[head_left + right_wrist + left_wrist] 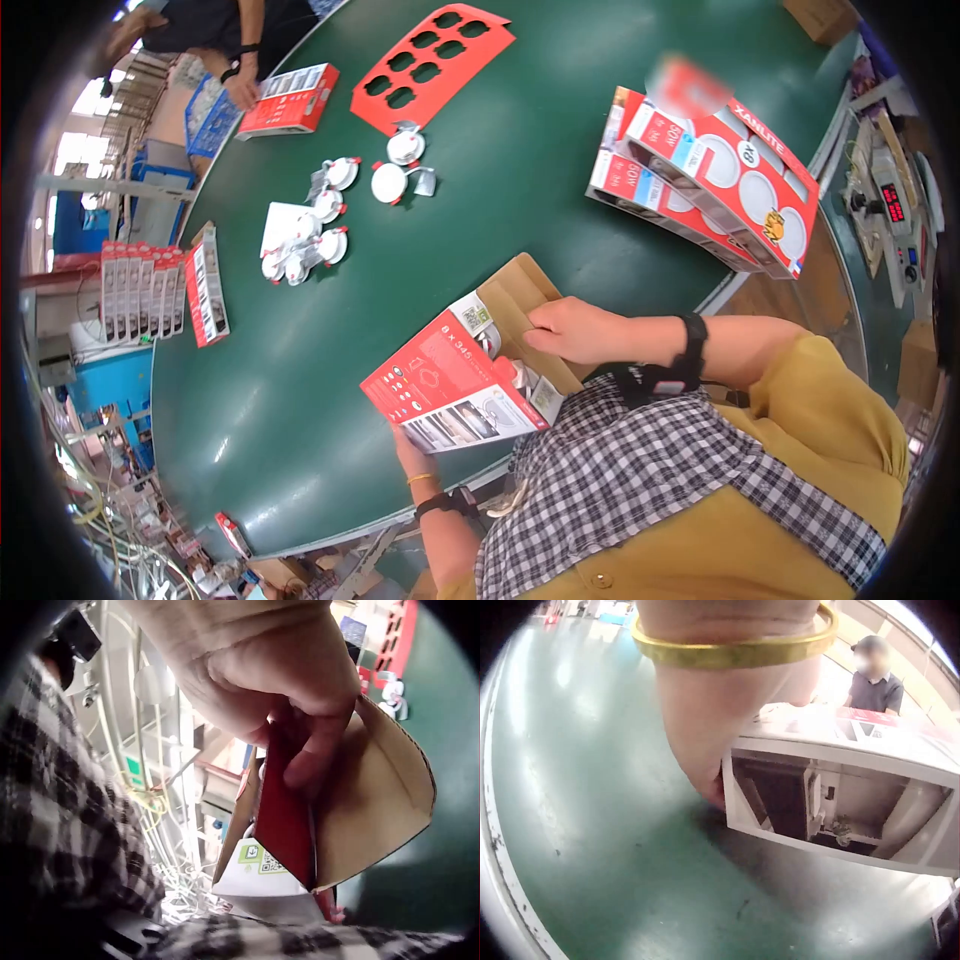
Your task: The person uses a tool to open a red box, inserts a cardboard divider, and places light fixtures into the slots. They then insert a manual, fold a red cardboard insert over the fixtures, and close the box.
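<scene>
- Green table (520, 200): one, and I am seeing it running across the whole head view.
- Display cartons (720, 170): lying stacked at the table's right edge, well apart from the hands; I cannot count them for sure.
- Red card (430, 62): one, lying flat at the far end, and I am counting eight holes in two rows of four.
- Red box (450, 385): one, being held just over the near table edge. Its long axis seems to be running lower left to upper right, with the opened end pointing up and right, away from the person.
- Far box (288, 98): one, lying under another person's hand.
- Row of boxes (140, 290): standing upright off the left edge; I am not getting an exact count.
- Brown flap (525, 295): one, sticking out of the red box's opened end.
- Lamps (388, 183): white and round, sitting clustered mid-table. I am making out at least six.
- Right hand (580, 330): pinching the brown flap, fingers curling over its edge.
- Left hand (705, 712): gripping the red box's near corner from beneath, with most of its fingers hidden.
- Bangle (735, 649): one, gold, sitting on the left wrist.
</scene>
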A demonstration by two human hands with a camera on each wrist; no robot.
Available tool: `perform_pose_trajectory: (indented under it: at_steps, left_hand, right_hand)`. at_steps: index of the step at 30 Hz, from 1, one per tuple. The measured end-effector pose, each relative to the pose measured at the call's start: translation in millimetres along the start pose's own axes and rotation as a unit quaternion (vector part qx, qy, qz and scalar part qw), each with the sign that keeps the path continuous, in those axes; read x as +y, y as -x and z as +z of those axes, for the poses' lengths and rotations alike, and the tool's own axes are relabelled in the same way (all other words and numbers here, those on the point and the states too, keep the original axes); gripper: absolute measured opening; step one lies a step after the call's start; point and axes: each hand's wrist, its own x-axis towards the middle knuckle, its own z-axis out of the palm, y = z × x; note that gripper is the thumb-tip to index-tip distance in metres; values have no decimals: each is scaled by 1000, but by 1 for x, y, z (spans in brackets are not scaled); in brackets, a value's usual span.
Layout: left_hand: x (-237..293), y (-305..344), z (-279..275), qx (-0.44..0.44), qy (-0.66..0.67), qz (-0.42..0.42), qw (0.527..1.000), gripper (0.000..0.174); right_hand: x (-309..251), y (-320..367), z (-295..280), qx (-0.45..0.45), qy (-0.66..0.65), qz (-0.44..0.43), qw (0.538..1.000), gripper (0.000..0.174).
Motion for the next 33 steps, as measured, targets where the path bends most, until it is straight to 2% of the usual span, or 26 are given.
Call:
perform_pose_trajectory:
  at_steps: [2,3,5,6,8,10,14,16,18,21,25,27,30,31,32,33]
  left_hand:
    - [-1,3,7,-30,120,-8,992,64]
    - [3,7,10,-23,122,-2,992,64]
    - [13,16,17,-78,200,-110,970,76]
    - [14,19,18,-76,204,-106,970,76]
    - [12,25,22,-45,133,-98,985,82]
    - [12,27,16,-54,161,-117,978,77]
    - [13,27,-3,-67,143,-108,981,75]
    - [13,28,-9,-50,68,-106,991,78]
    - [24,36,-2,-39,68,-110,991,76]
    - [29,34,-3,-69,39,-103,991,76]
    - [28,22,-5,-56,52,-108,991,74]
    - [25,16,-9,-46,39,-103,993,74]
    - [24,10,-5,-38,5,-103,994,69]
    - [14,0,-15,-26,-67,-93,993,65]
    - [11,-7,-22,-13,-139,-85,986,61]
    - [28,-2,-20,-29,-152,-93,984,52]
  right_hand:
    - [-39,8,-5,-6,22,-46,999,34]
    - [-54,11,-5,-4,44,-83,996,34]
    - [-72,14,-6,4,59,-114,992,34]
    - [-77,14,-5,20,74,-136,988,33]
    - [-77,15,-4,24,84,-139,986,34]
    - [-69,18,-6,32,98,-137,985,34]
    - [-36,21,-7,37,50,-62,996,33]
    - [-12,20,-2,38,22,-32,999,33]
    - [10,22,6,63,-17,-9,998,33]
    - [21,26,8,70,-44,10,997,34]
    - [34,23,4,69,-43,-39,996,33]
    - [33,24,3,86,-87,-3,993,32]
    - [31,22,4,83,-77,-8,994,30]
    - [26,22,4,96,-24,-49,994,29]
    - [11,23,2,100,-26,-46,994,29]
    - [-4,25,-2,91,-9,-46,995,30]
